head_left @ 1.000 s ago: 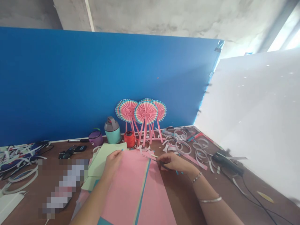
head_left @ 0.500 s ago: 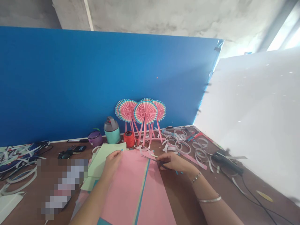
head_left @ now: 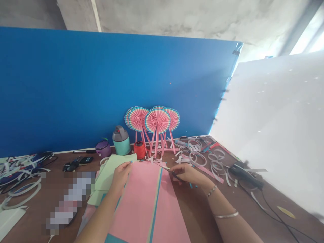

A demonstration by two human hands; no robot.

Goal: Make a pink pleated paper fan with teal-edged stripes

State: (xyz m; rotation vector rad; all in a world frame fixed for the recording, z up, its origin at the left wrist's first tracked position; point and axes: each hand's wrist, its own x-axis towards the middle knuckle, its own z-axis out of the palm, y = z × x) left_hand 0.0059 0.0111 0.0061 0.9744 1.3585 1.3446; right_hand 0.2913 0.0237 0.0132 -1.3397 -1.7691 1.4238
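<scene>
A long pink paper sheet (head_left: 141, 202) with a teal stripe down its middle lies on the brown table in front of me. My left hand (head_left: 121, 175) pinches the sheet's far left corner. My right hand (head_left: 188, 174) is closed round a pair of scissors (head_left: 165, 168), whose blades sit at the far end of the teal stripe. A light green sheet (head_left: 110, 172) lies under the pink one, to the left.
Pink pleated paper fans (head_left: 153, 121) lean on the blue board. Beside them stand a teal bottle (head_left: 120, 141), a purple pot (head_left: 103, 149) and a red spool (head_left: 139, 150). Curled paper strips (head_left: 199, 157) and a black glue gun (head_left: 244, 173) lie right.
The scissors and my right hand have edged a little farther along the stripe toward the sheet's far end. My left hand keeps its hold on the corner.
</scene>
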